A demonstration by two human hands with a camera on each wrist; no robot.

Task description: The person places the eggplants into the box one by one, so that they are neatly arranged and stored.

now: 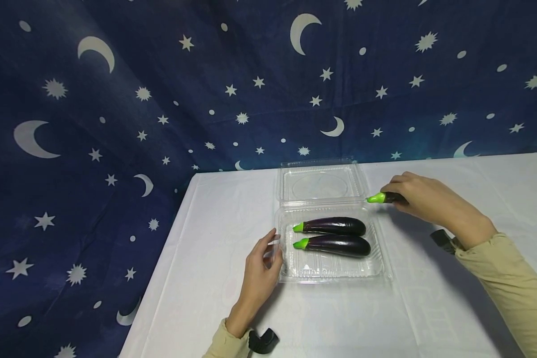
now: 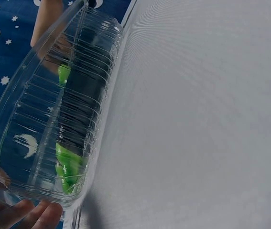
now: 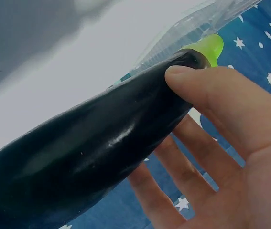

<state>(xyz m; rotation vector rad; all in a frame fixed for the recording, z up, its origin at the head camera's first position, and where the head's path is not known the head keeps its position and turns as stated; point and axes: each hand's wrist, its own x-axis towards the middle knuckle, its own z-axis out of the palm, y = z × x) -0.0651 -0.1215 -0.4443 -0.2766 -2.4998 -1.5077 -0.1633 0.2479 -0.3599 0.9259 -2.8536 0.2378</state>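
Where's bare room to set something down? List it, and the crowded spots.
The white table is bare left of the left grip and clear box, and in front of the box between the left black wrist device and right sleeve. Crowded: the box's middle, with two eggplants, and right of the box, where the right grip holds a third eggplant.

Two eggplants lie in the container, lid behind.
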